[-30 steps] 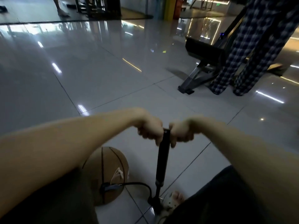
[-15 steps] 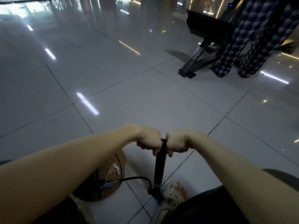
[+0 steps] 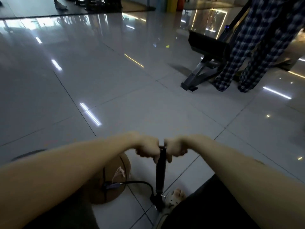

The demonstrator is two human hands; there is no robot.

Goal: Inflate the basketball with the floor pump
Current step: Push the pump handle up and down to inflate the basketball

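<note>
My left hand (image 3: 148, 148) and my right hand (image 3: 175, 148) are both closed into tight fists around the handle at the top of the tall thin black floor pump (image 3: 159, 172). The fists sit side by side, one on each side of the pump's dark tube. My fingers curl under the handle, so I can hardly see the handle itself. Both my arms reach out and down to it.

The pump stands up on the shiny grey tile floor (image 3: 148, 104). Its bottom is low down, close to me. My foot in a white shoe with little holes (image 3: 175, 197) is right beside the pump's bottom, and my toes peek out. I cannot tell if the foot presses on the pump.

A thin black hose (image 3: 140, 183) comes out near the bottom of the pump, bends up in a curve and runs left to the round brown basketball (image 3: 118, 195). The ball lies on the floor to the left of the pump, near it but not touching it. My left arm hides part of the ball. The hose ends in a bluish tip that sits on the ball. A small white mark (image 3: 119, 171) shows on the ball.

Far off on the right stands a black workout bench with metal legs (image 3: 208, 45). A person in blue and white checked trousers (image 3: 247, 47) stands just beside it.
</note>
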